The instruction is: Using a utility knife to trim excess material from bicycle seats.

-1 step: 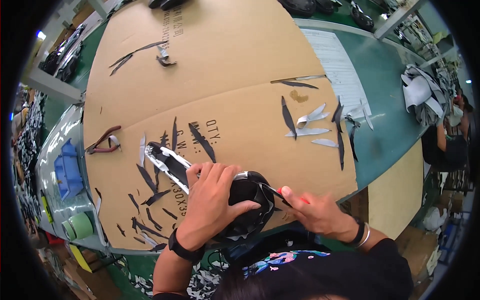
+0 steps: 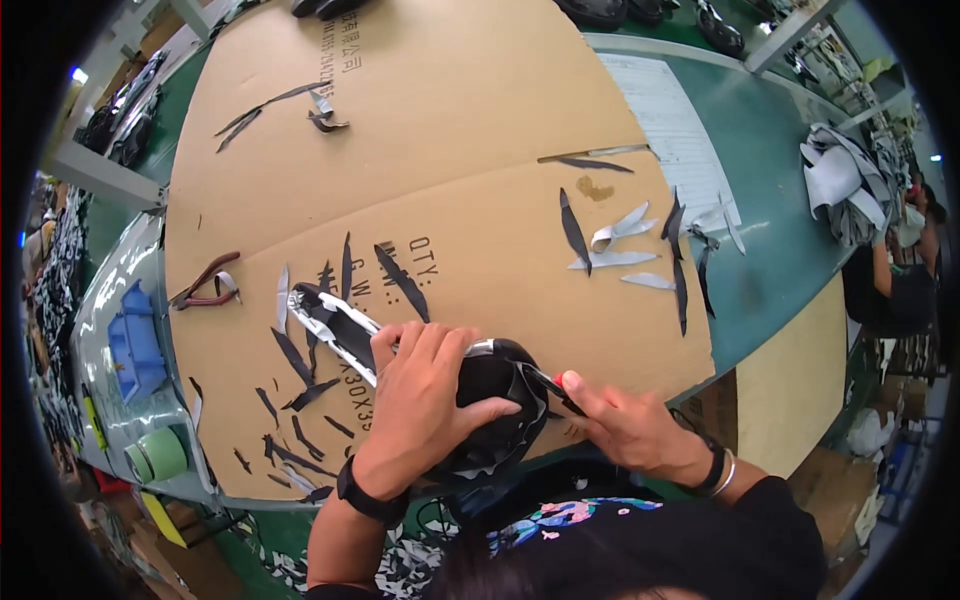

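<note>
A blue bin (image 2: 138,345) is resting at the left; its contents I cannot tell. Dark printing (image 2: 424,249) is running across the cardboard sheet (image 2: 480,120). Near its lower edge a black shoe-like piece (image 2: 490,385) is lying; the left hand (image 2: 422,388) is arching over it, gripping with thumb and fingers. The right hand (image 2: 632,430) is pinching a dark tool (image 2: 563,393) beside it.

From my head, the left of 2 side-by-side fisheye cameras looks steeply down, close over my left hand (image 2: 420,385) and right hand (image 2: 640,432), facing across the cardboard sheet (image 2: 460,120); its wide, upright view bends straight edges toward the dark rim.
</note>
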The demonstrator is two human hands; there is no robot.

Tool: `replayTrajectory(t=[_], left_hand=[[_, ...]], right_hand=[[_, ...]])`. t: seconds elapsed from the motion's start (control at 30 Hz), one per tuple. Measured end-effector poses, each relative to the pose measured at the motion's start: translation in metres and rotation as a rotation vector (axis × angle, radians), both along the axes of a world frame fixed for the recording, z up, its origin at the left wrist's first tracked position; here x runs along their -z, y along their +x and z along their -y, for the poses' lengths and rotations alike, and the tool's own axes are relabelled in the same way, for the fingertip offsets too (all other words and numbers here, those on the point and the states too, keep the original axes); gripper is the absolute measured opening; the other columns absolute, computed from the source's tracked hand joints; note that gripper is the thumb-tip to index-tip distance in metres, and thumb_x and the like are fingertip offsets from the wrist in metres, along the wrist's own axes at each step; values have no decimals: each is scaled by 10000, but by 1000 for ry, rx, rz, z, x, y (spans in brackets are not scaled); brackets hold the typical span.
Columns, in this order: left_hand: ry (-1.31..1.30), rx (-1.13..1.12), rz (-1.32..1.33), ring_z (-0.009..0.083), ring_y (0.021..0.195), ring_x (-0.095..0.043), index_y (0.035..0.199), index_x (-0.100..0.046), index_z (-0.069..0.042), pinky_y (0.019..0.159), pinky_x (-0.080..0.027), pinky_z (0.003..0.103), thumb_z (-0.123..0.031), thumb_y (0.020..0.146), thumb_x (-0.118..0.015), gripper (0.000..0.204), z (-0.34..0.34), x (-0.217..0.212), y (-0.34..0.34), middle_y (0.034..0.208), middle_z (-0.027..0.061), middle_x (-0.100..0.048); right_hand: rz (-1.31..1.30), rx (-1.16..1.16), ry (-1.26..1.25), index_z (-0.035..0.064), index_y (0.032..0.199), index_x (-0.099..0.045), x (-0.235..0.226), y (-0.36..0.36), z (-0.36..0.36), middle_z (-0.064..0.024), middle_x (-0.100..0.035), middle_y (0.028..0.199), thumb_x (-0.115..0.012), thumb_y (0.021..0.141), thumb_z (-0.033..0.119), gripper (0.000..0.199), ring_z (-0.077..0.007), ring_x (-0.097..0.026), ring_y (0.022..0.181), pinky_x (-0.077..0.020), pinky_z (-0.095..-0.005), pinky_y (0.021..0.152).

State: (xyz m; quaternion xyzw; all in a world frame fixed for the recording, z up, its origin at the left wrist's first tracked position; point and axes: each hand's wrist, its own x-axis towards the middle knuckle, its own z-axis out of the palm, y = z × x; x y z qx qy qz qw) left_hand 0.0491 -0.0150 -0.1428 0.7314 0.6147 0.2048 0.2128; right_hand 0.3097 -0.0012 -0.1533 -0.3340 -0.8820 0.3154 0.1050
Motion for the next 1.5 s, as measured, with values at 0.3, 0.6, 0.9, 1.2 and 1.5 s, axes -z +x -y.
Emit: replayTrajectory(t=[0.3, 0.6, 0.9, 1.2, 1.5], left_hand=[[35, -5, -68, 267, 947, -489, 1065, -561, -38, 923, -306, 404, -404, 618, -820, 633, 8, 0, 1, 947, 89, -536], [52, -147, -187, 276, 919, -461, 1030, -543, -50, 901, -286, 430, -304, 639, -816, 540, 26, -36, 39, 903, 110, -507], [-26, -528, -88, 292, 950, -475, 1041, -543, -36, 868, -307, 424, -452, 694, -797, 599, 22, 1, 35, 988, 97, -539], [212, -176, 25, 226, 906, -493, 912, -688, -114, 815, -336, 367, -113, 665, -781, 263, -14, 7, 50, 884, 22, -552], [152, -249, 231, 213, 798, -494, 816, -709, -73, 738, -381, 313, -34, 715, -724, 109, -15, 0, 49, 750, 38, -562]], right_hand=[[-88, 148, -144, 71, 1436, -344, -12, 11, 39, -199, -648, 1075, -651, 873, 118, 643, -353, -665, 851, -555, -385, 680], [-338, 96, 230, 138, 1421, -417, -13, -61, -20, -86, -613, 850, -642, 774, -11, 701, -223, -626, 709, -521, -320, 570], [-418, 367, 49, 142, 1379, -438, -4, -39, -46, -177, -644, 979, -578, 680, -99, 752, -337, -641, 751, -521, -379, 612], [-518, 212, -236, 134, 1403, -396, -11, -32, -52, -205, -551, 1266, -600, 808, 15, 640, -394, -636, 959, -531, -387, 775], [-20, -30, -133, 174, 1413, -430, -22, 12, -61, -99, -566, 694, -620, 878, 134, 569, -278, -580, 616, -464, -386, 551]])
